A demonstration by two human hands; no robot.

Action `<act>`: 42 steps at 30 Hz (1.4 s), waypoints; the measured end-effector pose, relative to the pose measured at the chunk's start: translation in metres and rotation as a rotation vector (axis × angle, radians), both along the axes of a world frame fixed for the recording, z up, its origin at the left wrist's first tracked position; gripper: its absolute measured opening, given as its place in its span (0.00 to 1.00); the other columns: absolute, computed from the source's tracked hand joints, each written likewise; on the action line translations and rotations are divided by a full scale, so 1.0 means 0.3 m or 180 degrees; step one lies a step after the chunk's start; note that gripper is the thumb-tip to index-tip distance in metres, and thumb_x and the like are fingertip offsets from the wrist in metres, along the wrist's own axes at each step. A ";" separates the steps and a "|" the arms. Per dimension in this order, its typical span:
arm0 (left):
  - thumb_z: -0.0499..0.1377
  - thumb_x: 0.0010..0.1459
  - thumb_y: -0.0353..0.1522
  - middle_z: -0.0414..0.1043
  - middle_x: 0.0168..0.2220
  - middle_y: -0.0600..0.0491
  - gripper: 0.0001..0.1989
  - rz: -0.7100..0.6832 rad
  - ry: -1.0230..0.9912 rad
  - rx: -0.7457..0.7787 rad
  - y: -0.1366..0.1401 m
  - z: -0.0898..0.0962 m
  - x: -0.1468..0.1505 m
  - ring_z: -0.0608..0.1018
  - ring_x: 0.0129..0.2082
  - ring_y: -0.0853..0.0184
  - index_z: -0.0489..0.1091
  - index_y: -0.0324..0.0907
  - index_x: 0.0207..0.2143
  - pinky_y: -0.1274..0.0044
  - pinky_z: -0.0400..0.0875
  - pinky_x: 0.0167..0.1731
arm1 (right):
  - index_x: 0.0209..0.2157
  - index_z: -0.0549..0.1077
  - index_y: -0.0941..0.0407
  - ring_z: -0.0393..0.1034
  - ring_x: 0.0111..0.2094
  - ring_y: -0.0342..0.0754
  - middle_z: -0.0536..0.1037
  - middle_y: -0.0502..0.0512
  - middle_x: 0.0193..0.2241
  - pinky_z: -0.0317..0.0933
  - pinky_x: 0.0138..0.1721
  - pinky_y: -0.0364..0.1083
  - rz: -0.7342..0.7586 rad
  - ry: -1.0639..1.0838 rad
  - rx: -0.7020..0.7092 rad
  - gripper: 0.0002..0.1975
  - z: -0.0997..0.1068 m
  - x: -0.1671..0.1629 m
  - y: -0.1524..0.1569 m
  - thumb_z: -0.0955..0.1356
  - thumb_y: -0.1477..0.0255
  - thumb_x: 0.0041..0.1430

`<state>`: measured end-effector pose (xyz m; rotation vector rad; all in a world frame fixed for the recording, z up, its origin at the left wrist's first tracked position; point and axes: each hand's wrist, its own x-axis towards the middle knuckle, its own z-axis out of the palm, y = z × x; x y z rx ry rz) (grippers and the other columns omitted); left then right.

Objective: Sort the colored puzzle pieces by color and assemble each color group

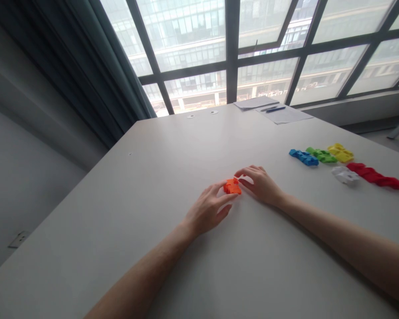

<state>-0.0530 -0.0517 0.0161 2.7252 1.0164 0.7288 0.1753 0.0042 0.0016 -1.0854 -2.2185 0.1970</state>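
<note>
Several small orange plastic pieces [232, 186], bunched together, lie on the white table between my hands. My left hand [209, 208] grips the bunch from the left, with fingers on its far and near sides. From the right, my right hand [257, 184] curls its thumb and index finger at the bunch's far right corner. Those fingertips meet the orange edge and partly cover it. How the pieces fit together is too small to make out.
To the right lie groups of blue [304, 157], green [322, 155], yellow [341, 153], white [345, 175] and red pieces [375, 176]. Papers [286, 115] with pens [275, 109] rest at the table's far edge, by the window. A dark curtain [86, 57] hangs at left.
</note>
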 end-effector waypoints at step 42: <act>0.54 0.57 0.25 0.61 0.62 0.43 0.27 0.0174 -0.0085 -0.0153 0.003 -0.008 -0.011 0.64 0.62 0.59 0.59 0.41 0.60 0.63 0.62 0.61 | 0.36 0.70 0.53 0.71 0.36 0.47 0.77 0.52 0.33 0.61 0.45 0.49 0.1027 0.0030 -0.0275 0.08 0.079 0.056 -0.042 0.65 0.77 0.52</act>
